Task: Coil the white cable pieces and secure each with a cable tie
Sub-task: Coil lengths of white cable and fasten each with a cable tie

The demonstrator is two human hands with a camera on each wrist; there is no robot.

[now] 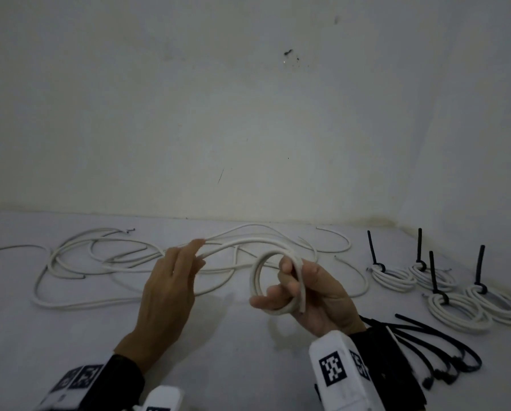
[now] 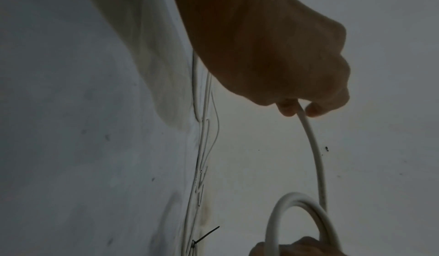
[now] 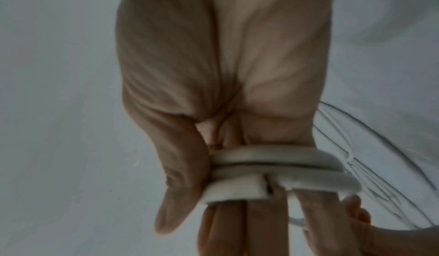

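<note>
The fingers (image 3: 228, 228) of the right hand (image 1: 316, 295) are threaded through a small coil (image 1: 266, 280) of white cable, and the thumb is pressed against the turns, so the coil is clamped between thumb and fingers; a cut cable end is seen lying across the fingers in the right wrist view. The cable (image 1: 242, 244) is led from the top of the coil to the left hand (image 1: 171, 280), where it is pinched between the thumb and the fingertips (image 2: 287, 108), the other fingers being held nearly straight. Both hands and the coil are held above a white surface (image 1: 100, 336). Behind and left of the coil, loose cable pieces (image 1: 100, 262) are spread in a tangle on the surface. Right of the coil, well apart, four finished coils (image 1: 452, 295) are laid, each bound by a black tie whose tail stands upright. Nearer the person than these, just beside the right wrist, a bundle of spare ties (image 1: 444, 351) is laid flat. A plain wall (image 1: 248, 114) is seen behind the tangle
</note>
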